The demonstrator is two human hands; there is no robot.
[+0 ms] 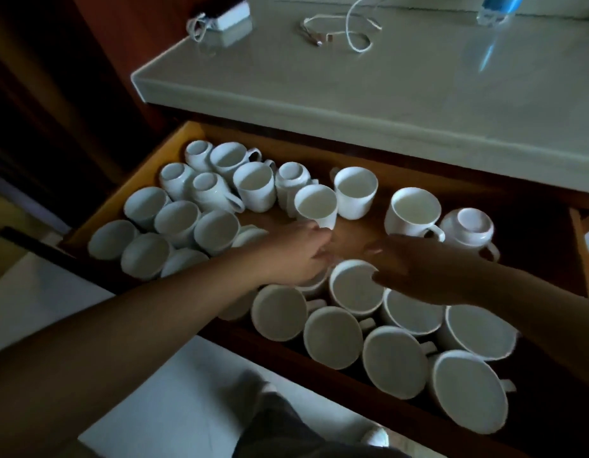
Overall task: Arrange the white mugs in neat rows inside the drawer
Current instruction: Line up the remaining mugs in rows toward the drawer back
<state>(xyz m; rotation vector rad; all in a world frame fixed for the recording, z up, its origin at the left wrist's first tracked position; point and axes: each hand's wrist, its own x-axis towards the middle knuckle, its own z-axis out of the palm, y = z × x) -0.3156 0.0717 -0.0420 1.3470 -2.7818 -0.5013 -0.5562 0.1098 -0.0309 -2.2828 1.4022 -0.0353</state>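
Mugs [355, 289] fill the open drawer [128, 190] below the counter [352, 90]: clusters at left and front, a few behind, with cables [346, 34] on the counter.

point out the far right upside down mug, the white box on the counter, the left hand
upside-down mug [468, 227]: head view, on its upturned base
white box [232, 17]: head view, on its middle
left hand [294, 257]: head view, on its back

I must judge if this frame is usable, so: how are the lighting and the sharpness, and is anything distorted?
Head view: dim overall; the right hand is a dark, motion-blurred shape, the left hand also soft; the countertop is brightest, with a blue reflection; the wide lens seems to stretch the near mugs.
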